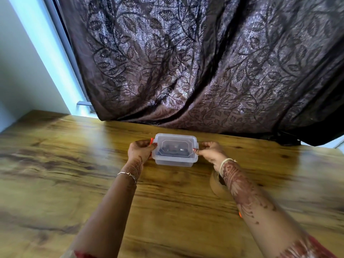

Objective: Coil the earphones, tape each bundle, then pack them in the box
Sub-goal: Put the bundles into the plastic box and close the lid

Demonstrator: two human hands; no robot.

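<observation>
Head view: one clear lidded box [175, 162] sat mid-tabletop [74, 164], dark earphones [168, 151] inside, count unclear. Left grip [140, 150] clasped its left end, right grip [211, 151] pinched its right end. One tape roll [216, 186] lay under the right forearm.

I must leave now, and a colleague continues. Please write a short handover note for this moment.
Left hand grips the box at its left red latch.
Right hand grips its right end.
Earphones: dark bundles inside, under the lid; their tape cannot be seen.
Tape roll lies on the table under the right forearm.
Done: packed, lid on. Left: probably snapping both latches; unclear.
</observation>
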